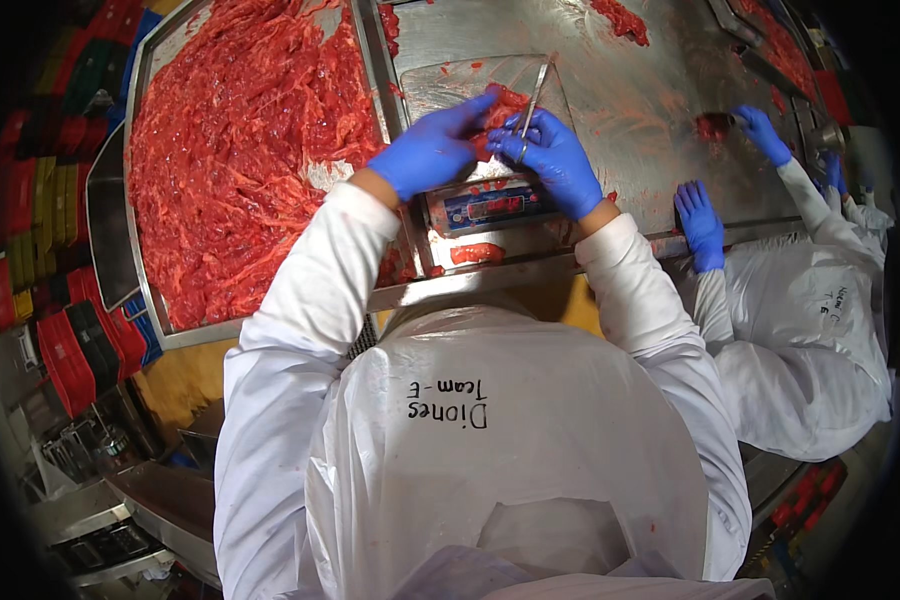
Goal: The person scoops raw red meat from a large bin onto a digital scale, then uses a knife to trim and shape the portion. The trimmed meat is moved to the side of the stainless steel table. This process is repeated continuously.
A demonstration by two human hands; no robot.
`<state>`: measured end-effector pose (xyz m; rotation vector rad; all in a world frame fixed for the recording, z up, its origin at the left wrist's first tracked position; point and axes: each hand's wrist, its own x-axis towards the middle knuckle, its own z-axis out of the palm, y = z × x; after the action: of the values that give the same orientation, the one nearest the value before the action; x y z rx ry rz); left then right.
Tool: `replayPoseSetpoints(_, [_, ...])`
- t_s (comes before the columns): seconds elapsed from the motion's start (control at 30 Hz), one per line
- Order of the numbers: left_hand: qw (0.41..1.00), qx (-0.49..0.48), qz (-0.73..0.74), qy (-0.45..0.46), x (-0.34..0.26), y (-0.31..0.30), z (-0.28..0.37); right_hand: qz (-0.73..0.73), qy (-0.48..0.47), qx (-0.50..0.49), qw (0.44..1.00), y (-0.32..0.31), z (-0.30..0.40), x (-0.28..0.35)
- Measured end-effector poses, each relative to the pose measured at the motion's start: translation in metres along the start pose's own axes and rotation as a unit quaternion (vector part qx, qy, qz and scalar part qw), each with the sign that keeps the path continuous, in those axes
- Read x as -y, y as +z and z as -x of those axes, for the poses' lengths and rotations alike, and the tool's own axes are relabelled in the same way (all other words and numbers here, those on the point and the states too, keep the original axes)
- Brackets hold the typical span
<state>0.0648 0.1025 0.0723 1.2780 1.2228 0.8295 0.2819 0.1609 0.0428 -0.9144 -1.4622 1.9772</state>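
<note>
My left hand (427, 150), in a blue glove, reaches over the left side of a bench scale (450, 79) with its fingers apart. Its fingertips are beside a piece of raw red meat (506, 101) on the scale's metal plate. My right hand (559, 159), also gloved in blue, grips a slim metal hand tool (538, 86) that points away from me over the plate. The fingers partly cover the tool, so its exact kind is unclear. Below the hands, the scale's display panel (487, 206) is lit red.
A large metal tray (144, 120) heaped with raw meat (255, 150) stands at left. Meat scraps (476, 253) lie by the scale on the steel table (645, 120). At right, a co-worker's gloved hands (699, 225) are over the table. Stacked coloured crates (67, 360) stand far left.
</note>
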Motion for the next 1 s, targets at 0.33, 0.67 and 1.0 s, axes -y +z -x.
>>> replayPoseSetpoints(0.33, [0.937,-0.332,-0.101,-0.047,0.125,-0.06,0.064,0.461,-0.095,0.121,0.874,0.068,-0.022,-0.002])
replayPoseSetpoints(0.67, [0.886,-0.352,-0.162,-0.255,0.206,-0.142,0.201,0.255,-0.15,-0.32,0.9,-0.149,-0.037,-0.029])
replayPoseSetpoints(1.0, [0.906,-0.145,-0.342,-0.202,0.15,-0.044,0.137,0.393,-0.015,-0.224,0.892,-0.06,0.123,-0.125])
